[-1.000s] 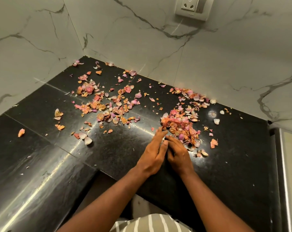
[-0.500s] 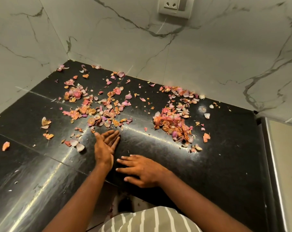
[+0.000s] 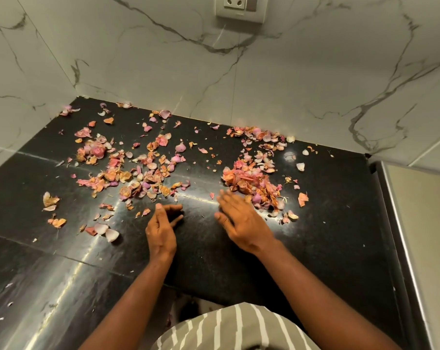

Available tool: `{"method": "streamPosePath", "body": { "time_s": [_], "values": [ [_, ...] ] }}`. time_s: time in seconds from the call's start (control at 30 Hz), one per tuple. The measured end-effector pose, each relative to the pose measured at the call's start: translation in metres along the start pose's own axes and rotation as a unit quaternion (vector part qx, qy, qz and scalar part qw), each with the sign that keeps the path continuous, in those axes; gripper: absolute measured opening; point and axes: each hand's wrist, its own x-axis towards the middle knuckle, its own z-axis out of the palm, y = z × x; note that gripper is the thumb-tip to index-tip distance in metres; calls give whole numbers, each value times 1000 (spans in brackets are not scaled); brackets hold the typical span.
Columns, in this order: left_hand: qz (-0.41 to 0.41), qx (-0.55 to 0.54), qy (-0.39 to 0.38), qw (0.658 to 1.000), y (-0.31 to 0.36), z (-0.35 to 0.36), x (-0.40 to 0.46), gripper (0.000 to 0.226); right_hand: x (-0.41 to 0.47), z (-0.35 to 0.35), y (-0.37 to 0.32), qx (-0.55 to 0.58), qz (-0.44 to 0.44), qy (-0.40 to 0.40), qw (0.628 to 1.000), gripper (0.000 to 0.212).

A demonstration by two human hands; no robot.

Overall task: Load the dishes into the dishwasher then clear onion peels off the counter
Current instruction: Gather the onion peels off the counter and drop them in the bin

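Dry pink-and-orange onion peels [image 3: 148,170] are seen scattered over the glossy black stone worktop [image 3: 327,223], which fills a corner between two walls. A loose, wide spread is noted on the left half, reaching back to the corner. A denser heap of the same peels [image 3: 251,183] is gathered on the right, with a thinner trail running from it to the back wall. Single flakes are found apart from both groups, near the left edge and to the right of the heap. The right hand [image 3: 241,221] is laid low over the worktop with fingers extended and relaxed, nothing grasped; its fingertips are just beside the near edge of the heap, and contact with the peels cannot be confirmed because of motion blur. The left hand [image 3: 163,226] is set on its edge on the bare worktop, fingers loosely bent toward the right, nothing held; it is placed just in front of the left spread, a few small flakes lying near its fingertips. Both hands are kept apart. White marble-patterned wall tiles [image 3: 163,59] are recorded behind, with a white wall socket plate [image 3: 240,8] above. A striped grey-and-white garment [image 3: 236,329] is visible at the bottom edge.
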Motion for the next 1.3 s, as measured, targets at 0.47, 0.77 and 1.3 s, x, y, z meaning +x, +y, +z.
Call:
{"method": "streamPosePath", "body": {
  "time_s": [0.47, 0.77, 1.3],
  "values": [
    [108, 142, -76, 981, -5, -6, -8, 52, 9, 5, -1, -13, 125, -3, 992, 62],
    [177, 237, -103, 950, -3, 1, -8, 38, -15, -55, 10, 128, 138, 287, 939, 12],
    [202, 443, -68, 871, -4, 24, -11, 33, -37, -65, 64, 153, 193, 262, 933, 29]
  ]
}}
